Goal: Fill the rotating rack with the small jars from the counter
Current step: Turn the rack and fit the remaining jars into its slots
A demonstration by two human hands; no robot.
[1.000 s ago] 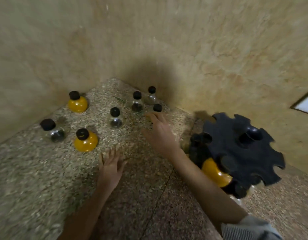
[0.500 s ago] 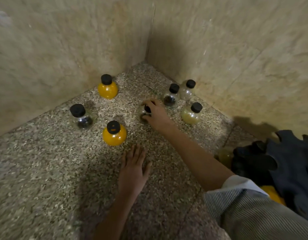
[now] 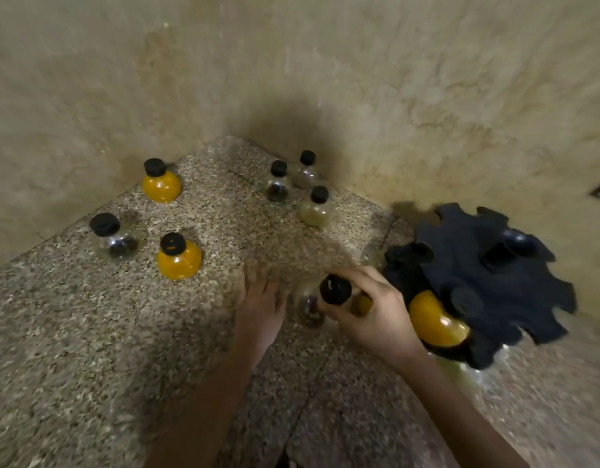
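Head view: speckled granite counter (image 3: 72, 332) set in a corner of mottled beige stone walls (image 3: 393, 79).
Far-left jars: a clear round jar (image 3: 114, 239) with dark contents; two orange-filled jars (image 3: 161, 184) and (image 3: 179, 260); all black-capped.
Corner jars: three clear bulb-shaped jars (image 3: 291, 179), contents dark or pale.
Left hand (image 3: 259, 307): flat on the counter, fingers spread, gripping nothing.
Held jar (image 3: 332, 295): clear glass, black cap, blurred.
Right hand (image 3: 376, 315): fingers wrapped around the held jar, just left of the rack.
Rotating rack (image 3: 487, 282): black, notched disc, an orange jar (image 3: 433, 320) seated at its lower edge.
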